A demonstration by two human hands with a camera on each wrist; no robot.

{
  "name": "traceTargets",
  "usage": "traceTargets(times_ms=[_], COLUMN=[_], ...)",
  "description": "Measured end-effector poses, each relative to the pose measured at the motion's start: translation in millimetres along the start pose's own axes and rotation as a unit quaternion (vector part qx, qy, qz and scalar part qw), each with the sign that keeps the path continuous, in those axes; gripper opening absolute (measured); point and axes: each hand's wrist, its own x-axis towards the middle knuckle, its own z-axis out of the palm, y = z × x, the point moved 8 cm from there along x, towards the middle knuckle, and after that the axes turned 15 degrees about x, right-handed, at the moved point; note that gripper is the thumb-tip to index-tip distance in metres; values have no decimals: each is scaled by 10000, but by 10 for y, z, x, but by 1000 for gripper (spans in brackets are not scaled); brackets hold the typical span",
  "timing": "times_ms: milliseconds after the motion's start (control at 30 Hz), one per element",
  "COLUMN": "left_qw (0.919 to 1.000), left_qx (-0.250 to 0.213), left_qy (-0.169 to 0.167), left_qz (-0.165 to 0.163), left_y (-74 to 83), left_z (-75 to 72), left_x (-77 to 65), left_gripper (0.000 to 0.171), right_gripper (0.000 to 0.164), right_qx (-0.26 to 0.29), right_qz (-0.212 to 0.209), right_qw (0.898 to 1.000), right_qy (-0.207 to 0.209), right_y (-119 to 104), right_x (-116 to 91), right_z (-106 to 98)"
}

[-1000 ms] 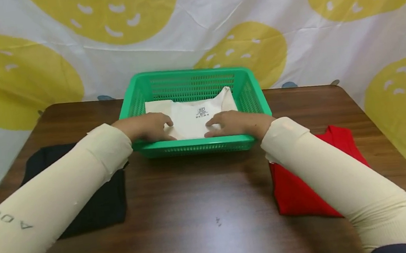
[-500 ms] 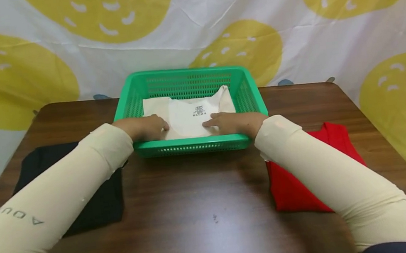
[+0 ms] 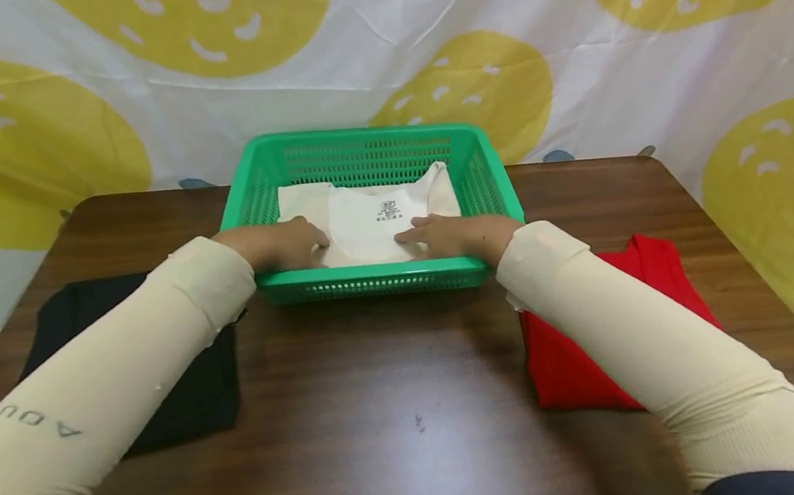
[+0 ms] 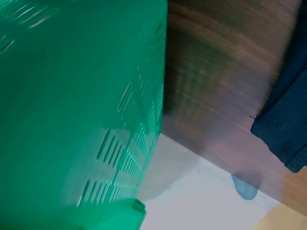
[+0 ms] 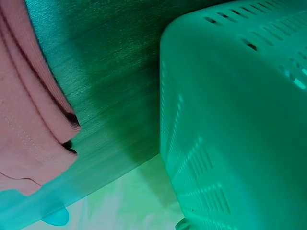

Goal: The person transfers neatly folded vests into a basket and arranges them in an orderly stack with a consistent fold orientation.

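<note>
In the head view, a green plastic basket (image 3: 377, 270) holds a folded white garment (image 3: 364, 218) with small dark print. My left hand (image 3: 286, 245) reaches over the left front corner, its bent fingers on the cloth. From the right, my right hand (image 3: 458, 236) reaches in, a finger laid along the garment's right part. Both thumbs are hidden low beside the front rim, so I cannot tell whether the hands pinch the cloth. Only the basket's outer walls (image 4: 72, 96) fill much of the left wrist view, likewise the basket (image 5: 230, 115) in the right wrist view; neither shows a hand.
A folded black garment (image 3: 201, 400) lies on the brown wooden table (image 3: 357, 415) under the left forearm. Under the right forearm is a folded red garment (image 3: 572, 366). Behind the table hangs a white curtain (image 3: 292, 104) with yellow shapes.
Both hands have sunk lower into the basket onto the white garment, and their thumbs have dropped out of sight. Over the last half second they have hardly moved. The head view has shifted slightly.
</note>
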Motion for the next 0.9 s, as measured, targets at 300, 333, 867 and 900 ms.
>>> traceTargets(times_ms=[300, 333, 867, 900], left_qw=[9843, 9780, 9466, 9544], left_qx=[-725, -833, -969, -893], left_qy=[1589, 1882, 2626, 2392], left_qz=[-253, -330, -1598, -1545], left_y=[-97, -120, -1149, -1191], left_z=[-446, -510, 289, 403], left_x=[-467, -573, -1597, -1588], left_gripper=[40, 39, 44, 47], right_gripper=[57, 57, 61, 61], right_qx=[124, 86, -181, -196], right_qz=[10, -16, -137, -163], right_qw=[9999, 9999, 9996, 9995], right_qy=[27, 65, 176, 175], right_y=[5, -7, -88, -89], right_x=[-9, -5, 50, 47], right_z=[21, 8, -38, -34])
